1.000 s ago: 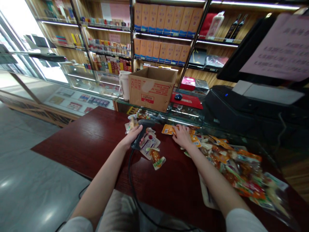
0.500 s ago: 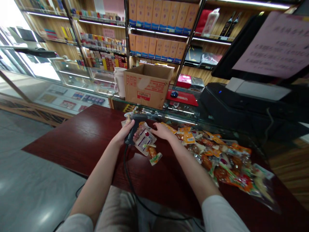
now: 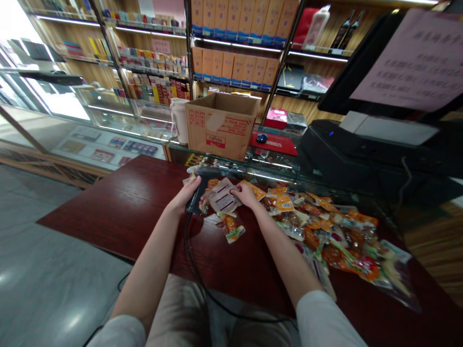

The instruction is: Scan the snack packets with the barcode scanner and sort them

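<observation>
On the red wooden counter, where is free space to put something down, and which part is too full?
The counter is bare left of the left hand and its scanner, out to the counter's left edge. A second patch lies between the forearms, below the loose packet. Right of the right hand, the snack packets crowd it.

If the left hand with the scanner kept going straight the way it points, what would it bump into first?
Most likely the cardboard box on the glass counter. The left hand aims the scanner up and away toward it, though depth is hard to judge.
</observation>
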Motion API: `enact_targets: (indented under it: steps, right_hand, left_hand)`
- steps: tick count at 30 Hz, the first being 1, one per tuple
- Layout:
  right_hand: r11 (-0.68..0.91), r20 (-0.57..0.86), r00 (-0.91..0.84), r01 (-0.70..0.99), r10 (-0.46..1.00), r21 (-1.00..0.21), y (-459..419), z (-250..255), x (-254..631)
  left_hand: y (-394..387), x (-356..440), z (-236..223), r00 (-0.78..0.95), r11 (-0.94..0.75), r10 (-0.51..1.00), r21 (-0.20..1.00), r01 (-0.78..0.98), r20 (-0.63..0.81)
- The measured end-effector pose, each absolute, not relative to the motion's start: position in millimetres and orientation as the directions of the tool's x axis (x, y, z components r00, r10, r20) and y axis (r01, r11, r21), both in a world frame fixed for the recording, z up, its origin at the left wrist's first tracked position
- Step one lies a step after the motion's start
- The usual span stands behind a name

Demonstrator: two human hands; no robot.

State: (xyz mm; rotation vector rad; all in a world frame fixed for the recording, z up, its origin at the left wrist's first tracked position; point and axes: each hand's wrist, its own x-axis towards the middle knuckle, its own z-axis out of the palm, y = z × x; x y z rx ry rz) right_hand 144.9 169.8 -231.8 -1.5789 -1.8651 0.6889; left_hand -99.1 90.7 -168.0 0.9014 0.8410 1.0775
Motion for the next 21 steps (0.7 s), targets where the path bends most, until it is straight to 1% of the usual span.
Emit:
enact_targets:
  steps: [3,5,7,11,15,17,18,21]
  right_hand:
    - [0.166,0.173,-0.046,0.596,0.984,-0.786,173.1,-236.6,152.5]
    - [0.165,0.187,-0.009,0.509,0.982,-0.845,173.8,-239.6,155.6]
    - [0.143,0.178,0.035,0.455,0.983,-0.879,174.0,-241.6,157.5]
    - [0.064,0.152,0.173,0.429,0.973,-0.901,175.2,-241.3,161.0]
    - [0.036,0.123,0.262,0.315,0.957,-0.948,175.7,-234.9,170.9]
    - [0.013,0.077,0.252,0.247,0.965,-0.969,173.3,-229.9,179.8]
    - [0.009,0.052,0.220,0.192,0.974,-0.981,171.4,-227.1,184.9]
    - [0.042,0.037,0.103,-0.045,0.994,-0.998,163.2,-218.4,197.8]
  left_hand:
    - [90.9,-98.2,-169.7,0.278,0.231,0.949,0.927,-0.296,-0.148]
    - [90.9,-98.2,-169.7,0.260,0.218,0.955,0.929,-0.299,-0.140]
    - [90.8,-98.6,-168.7,0.267,0.206,0.956,0.927,-0.315,-0.122]
    - [90.6,-100.1,-166.4,0.295,0.190,0.951,0.926,-0.327,-0.091]
    - [90.6,-99.5,-168.4,0.295,0.199,0.950,0.930,-0.308,-0.105]
    - [90.7,-97.7,-170.7,0.297,0.216,0.947,0.930,-0.297,-0.125]
    - [90.6,-96.5,-171.9,0.308,0.224,0.942,0.930,-0.292,-0.130]
    - [88.9,-90.7,-174.2,0.358,0.240,0.924,0.934,-0.265,-0.136]
